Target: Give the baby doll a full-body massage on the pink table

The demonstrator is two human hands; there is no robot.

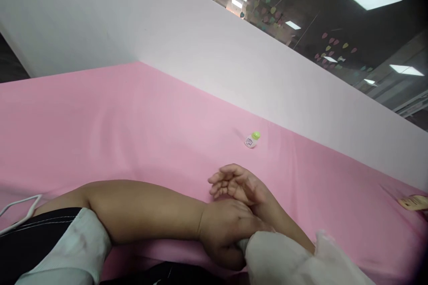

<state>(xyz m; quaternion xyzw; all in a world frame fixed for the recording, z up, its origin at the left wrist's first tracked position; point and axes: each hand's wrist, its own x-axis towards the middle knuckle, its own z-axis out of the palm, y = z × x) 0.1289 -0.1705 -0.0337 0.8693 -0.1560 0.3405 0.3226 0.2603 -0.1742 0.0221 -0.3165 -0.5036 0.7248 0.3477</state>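
Your left hand [224, 231] reaches across your body and its fingers are closed around the rolled-up white cloth sleeve [281, 258] at your right wrist. Your right hand [237, 185] lies palm up on the pink cloth-covered bench [117, 133], fingers loosely spread and holding nothing. A small clear plastic bottle with a lime-green cap [252, 139] stands farther off, slightly to the right, apart from both hands. A tan paper tag [413, 202] lies at the right edge.
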